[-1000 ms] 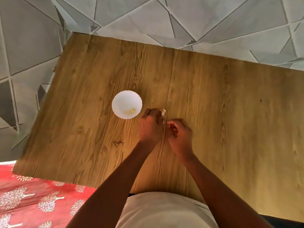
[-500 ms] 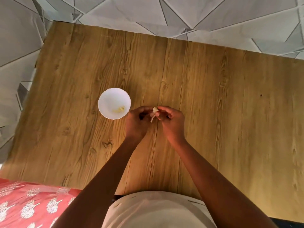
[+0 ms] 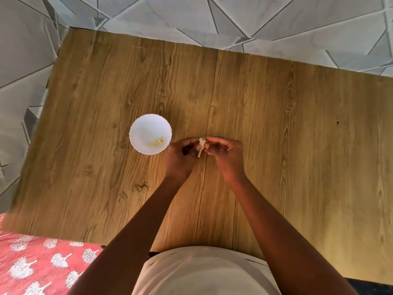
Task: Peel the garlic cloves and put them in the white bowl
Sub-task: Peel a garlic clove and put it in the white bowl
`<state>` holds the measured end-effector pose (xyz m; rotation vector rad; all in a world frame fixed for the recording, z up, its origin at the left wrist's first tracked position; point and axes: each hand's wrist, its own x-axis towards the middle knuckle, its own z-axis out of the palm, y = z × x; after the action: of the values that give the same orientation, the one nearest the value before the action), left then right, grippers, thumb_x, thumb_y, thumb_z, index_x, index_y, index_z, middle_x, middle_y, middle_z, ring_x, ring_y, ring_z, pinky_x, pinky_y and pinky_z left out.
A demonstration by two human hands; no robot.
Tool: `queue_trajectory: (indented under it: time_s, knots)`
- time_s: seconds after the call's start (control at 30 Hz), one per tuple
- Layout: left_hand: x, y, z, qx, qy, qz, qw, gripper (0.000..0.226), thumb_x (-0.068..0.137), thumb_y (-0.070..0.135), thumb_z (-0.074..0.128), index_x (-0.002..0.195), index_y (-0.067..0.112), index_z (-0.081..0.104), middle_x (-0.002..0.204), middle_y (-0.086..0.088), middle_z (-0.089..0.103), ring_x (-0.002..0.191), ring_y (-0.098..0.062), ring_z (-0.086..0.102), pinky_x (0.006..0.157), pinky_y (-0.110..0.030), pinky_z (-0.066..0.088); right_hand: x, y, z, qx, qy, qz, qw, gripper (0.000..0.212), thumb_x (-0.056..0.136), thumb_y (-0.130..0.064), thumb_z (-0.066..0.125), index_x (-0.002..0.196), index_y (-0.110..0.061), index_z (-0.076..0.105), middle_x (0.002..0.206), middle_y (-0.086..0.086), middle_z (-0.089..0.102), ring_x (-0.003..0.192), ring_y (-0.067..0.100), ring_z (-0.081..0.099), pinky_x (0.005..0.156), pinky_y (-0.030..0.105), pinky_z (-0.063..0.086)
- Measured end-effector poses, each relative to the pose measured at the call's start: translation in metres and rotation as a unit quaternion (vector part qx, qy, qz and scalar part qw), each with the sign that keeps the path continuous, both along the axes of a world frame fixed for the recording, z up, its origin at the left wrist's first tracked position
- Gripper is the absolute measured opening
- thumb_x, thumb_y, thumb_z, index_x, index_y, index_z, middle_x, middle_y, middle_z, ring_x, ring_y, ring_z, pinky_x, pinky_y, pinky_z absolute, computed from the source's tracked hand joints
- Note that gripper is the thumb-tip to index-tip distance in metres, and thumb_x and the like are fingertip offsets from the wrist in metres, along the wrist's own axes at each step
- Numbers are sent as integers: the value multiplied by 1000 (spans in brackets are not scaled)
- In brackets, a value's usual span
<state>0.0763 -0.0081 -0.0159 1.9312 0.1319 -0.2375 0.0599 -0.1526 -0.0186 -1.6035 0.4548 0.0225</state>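
Wood-grain table (image 3: 276, 145), white bowl (image 3: 136, 126) left of its middle.

One white bowl (image 3: 150, 134), one garlic clove (image 3: 201, 144), two hands, one table (image 3: 297, 145).

Surface (image 3: 276, 135): yellow-brown wood-grain print, long dark streaks running near to far, several darker knots; brighter golden patch toward the near right.

White bowl (image 3: 136, 133): plain white, scalloped rim; inside it, pale yellow peeled garlic cloves (image 3: 157, 142).

Garlic clove (image 3: 201, 144) between the hands: cream to off-white, papery skin strand a shade tan.

Floor (image 3: 265, 22), far and left of the surface: light grey tiles cut into irregular triangles by thin dark grey lines, a few darker grey wedges.

Cloth (image 3: 38, 267), near left: coral red, repeated white tree motifs.

Garment (image 3: 202, 273) at the near edge: plain off-white, beige tint.
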Motion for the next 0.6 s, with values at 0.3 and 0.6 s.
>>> queue_trajectory:
  time_s: [0.3, 0.6]
  knots:
    - [2, 4, -7, 27, -1, -30, 999, 23, 92, 6, 74, 114, 9, 78, 90, 2, 69, 79, 9, 60, 69, -5, 41, 1, 2, 4, 22, 9, -26, 999, 22, 78, 2, 82, 99, 1, 76, 85, 9, 78, 79, 21, 76, 75, 31, 62]
    - [5, 6, -10, 36, -8, -37, 999, 17, 91, 8, 75, 107, 11, 79, 86, 3, 69, 75, 5, 61, 67, -7, 43, 7, 2, 6, 20, 40, -23, 999, 27, 72, -2, 87, 96, 0, 76, 84, 10, 77, 79, 22, 76, 72, 30, 60]
